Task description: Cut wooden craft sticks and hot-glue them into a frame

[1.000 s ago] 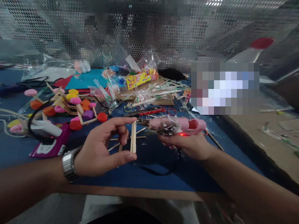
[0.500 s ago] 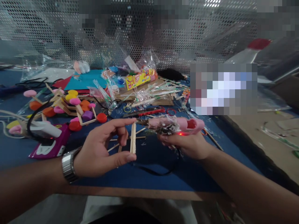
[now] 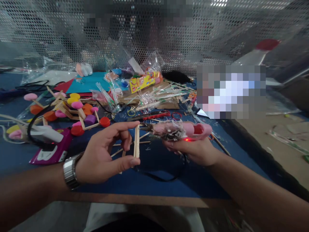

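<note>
My left hand pinches a short bundle of wooden sticks by its two ends, between thumb and index finger, holding it upright. My right hand is wrapped round the handle of a pink hot glue gun, whose small red light glows. Its nozzle, crusted with dried glue, points left at the upper end of the sticks, close to my index fingertip; whether it touches them I cannot tell. More loose wooden sticks lie on the blue table behind my left fingers. A black cord hangs below the glue gun.
On the left stands a stick structure with coloured round pieces, beside a purple power strip with a plug in it. A red cutter, a yellow box, plastic-wrapped sticks and blue paper lie further back. Cardboard is on the right.
Both hands stay nearly in place. The sticks have shifted very slightly left, and the glue gun's nozzle remains at their upper end.
</note>
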A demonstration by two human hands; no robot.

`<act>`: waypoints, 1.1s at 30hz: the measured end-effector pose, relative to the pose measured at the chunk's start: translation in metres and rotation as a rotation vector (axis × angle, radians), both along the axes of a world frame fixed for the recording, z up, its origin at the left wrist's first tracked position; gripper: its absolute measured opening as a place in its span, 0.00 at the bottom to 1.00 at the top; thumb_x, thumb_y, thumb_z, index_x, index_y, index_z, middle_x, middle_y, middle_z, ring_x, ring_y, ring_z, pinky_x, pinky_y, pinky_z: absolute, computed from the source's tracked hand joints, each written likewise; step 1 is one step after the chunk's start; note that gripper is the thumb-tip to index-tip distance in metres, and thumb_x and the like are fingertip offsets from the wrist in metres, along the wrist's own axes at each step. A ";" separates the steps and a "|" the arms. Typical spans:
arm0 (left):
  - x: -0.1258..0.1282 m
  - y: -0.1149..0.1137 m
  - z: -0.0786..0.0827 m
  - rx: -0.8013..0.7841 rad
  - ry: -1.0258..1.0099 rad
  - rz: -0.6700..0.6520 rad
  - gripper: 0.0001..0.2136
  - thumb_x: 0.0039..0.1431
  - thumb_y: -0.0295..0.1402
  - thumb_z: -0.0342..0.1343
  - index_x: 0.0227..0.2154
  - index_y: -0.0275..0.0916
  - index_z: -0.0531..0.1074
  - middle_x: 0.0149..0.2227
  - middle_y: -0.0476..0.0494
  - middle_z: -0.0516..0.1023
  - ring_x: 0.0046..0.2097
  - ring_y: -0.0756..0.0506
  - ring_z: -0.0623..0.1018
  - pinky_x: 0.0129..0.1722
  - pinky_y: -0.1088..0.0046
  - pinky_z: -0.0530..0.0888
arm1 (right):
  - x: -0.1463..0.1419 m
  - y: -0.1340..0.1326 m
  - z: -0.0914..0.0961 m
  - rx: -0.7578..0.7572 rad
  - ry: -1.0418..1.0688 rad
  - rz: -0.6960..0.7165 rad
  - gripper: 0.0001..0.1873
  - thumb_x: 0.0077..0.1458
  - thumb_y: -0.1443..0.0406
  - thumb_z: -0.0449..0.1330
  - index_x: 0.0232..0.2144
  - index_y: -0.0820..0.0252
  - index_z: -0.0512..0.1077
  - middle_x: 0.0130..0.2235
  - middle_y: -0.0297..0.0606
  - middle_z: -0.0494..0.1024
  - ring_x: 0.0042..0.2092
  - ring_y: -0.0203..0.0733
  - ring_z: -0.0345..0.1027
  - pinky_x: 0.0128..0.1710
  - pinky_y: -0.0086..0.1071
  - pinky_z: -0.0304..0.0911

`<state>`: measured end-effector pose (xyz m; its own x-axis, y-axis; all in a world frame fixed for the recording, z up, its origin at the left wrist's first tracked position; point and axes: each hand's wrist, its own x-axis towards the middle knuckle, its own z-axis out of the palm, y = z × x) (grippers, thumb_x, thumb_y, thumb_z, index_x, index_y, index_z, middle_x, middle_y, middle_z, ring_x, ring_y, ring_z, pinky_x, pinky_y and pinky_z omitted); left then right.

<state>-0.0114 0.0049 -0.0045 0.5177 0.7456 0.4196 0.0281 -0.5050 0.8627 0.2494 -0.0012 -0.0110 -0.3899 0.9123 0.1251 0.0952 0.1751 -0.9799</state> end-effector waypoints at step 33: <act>0.001 0.000 0.001 0.002 -0.017 0.018 0.28 0.54 0.33 0.69 0.59 0.45 0.71 0.31 0.51 0.69 0.32 0.50 0.72 0.34 0.74 0.76 | 0.002 0.001 0.006 0.170 -0.030 0.161 0.18 0.57 0.68 0.63 0.48 0.45 0.80 0.51 0.30 0.83 0.52 0.46 0.78 0.55 0.38 0.73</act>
